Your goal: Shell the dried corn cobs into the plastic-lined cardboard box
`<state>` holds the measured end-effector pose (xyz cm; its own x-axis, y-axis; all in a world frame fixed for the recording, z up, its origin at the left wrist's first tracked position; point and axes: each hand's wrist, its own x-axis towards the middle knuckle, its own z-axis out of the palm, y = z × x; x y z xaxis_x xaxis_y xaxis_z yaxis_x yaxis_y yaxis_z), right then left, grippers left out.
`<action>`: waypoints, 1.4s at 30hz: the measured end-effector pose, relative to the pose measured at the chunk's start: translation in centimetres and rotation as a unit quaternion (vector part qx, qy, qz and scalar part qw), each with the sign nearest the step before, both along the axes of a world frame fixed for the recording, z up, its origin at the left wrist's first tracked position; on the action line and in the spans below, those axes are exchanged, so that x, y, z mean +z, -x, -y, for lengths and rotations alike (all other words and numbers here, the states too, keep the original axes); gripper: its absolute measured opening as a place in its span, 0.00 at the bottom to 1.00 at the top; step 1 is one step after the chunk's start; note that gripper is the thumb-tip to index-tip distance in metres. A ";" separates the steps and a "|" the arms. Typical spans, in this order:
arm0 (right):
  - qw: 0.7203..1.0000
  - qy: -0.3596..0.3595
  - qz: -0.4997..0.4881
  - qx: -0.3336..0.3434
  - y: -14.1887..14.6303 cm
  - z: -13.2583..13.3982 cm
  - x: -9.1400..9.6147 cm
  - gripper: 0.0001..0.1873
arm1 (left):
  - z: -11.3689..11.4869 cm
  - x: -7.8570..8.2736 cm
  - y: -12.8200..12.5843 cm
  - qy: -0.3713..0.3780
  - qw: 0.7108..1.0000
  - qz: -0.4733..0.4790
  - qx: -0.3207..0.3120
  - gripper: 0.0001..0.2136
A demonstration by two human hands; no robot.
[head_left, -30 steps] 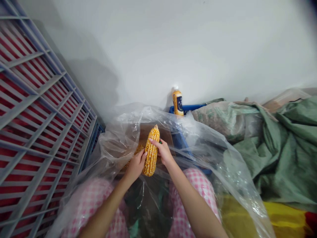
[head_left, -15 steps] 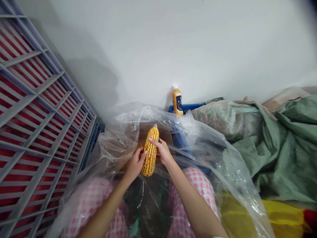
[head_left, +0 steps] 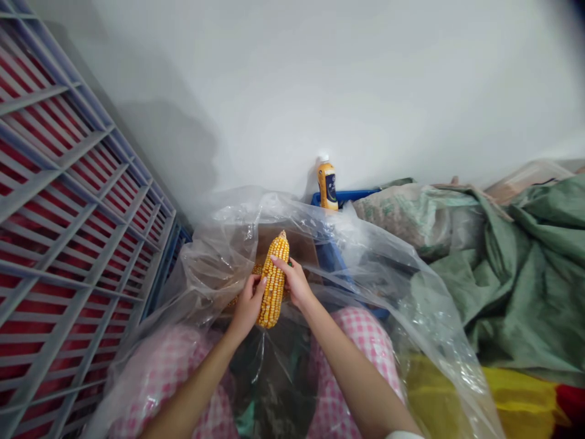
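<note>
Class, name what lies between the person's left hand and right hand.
In the head view, a yellow corn cob stands between the left hand and right hand, gripped by both.

The palm of the left hand (head_left: 247, 306) and the inner side of the right hand (head_left: 296, 284) lie hidden behind the corn cob (head_left: 273, 282) they clasp. At seven o'clock of the cob, loose kernels (head_left: 256, 269) show only dimly through the wrinkled plastic sheet (head_left: 393, 286), too blurred to count. The bottle (head_left: 328, 185) at twelve o'clock has a label too small to read, its base hidden behind plastic. The crate (head_left: 68, 231) at nine o'clock is cut off by the left edge.
</note>
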<state>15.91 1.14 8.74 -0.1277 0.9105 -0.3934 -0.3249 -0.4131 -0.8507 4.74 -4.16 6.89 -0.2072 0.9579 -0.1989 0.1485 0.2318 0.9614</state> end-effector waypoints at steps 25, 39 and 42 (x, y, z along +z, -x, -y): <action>0.999 0.020 -0.013 0.025 -0.1 -0.4 0.3 0.21 | -0.9 2.2 1.3 0.070 0.989 0.125 -0.022 0.20; 0.999 0.015 0.007 0.040 0.4 -0.3 0.4 0.20 | -0.9 1.9 1.8 0.112 0.983 0.148 0.000 0.13; 0.999 0.020 0.002 0.036 0.2 -0.6 0.3 0.21 | -0.9 2.1 1.8 0.115 0.979 0.167 -0.003 0.13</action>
<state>15.71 1.71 9.01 -0.1908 0.8830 -0.4289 -0.2906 -0.4682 -0.8345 2.93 -3.27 8.98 -0.0882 0.8806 -0.4656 -0.1622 0.4485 0.8790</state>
